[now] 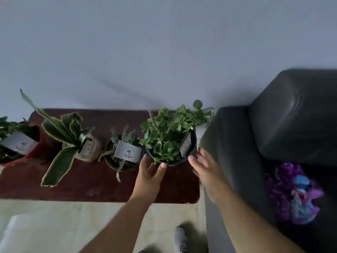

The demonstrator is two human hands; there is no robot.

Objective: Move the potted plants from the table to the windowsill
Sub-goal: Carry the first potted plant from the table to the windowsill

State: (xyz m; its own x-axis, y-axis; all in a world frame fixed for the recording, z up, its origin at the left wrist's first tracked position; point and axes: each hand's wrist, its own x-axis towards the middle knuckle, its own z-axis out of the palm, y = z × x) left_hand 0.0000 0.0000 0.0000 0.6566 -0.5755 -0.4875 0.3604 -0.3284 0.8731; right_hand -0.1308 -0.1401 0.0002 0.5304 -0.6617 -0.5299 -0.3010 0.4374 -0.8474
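Several potted plants stand in a row on a dark red-brown table (91,187). At the right end is a bushy green plant in a black pot (167,136) with a card stuck in it. My left hand (148,177) reaches to its left side, fingers spread, thumb touching the rim. My right hand (206,170) is at its right side, fingers apart and close to the pot wall. Left of it stand a small black pot with a white card (125,152), a snake plant in a tan pot (73,139), and a red pot (20,145).
A black leather armchair (273,134) stands right against the table's right end, with a purple and blue toy (297,194) on its seat. A plain pale wall rises behind. My shoe (180,240) stands on light floor tiles below the table's front edge.
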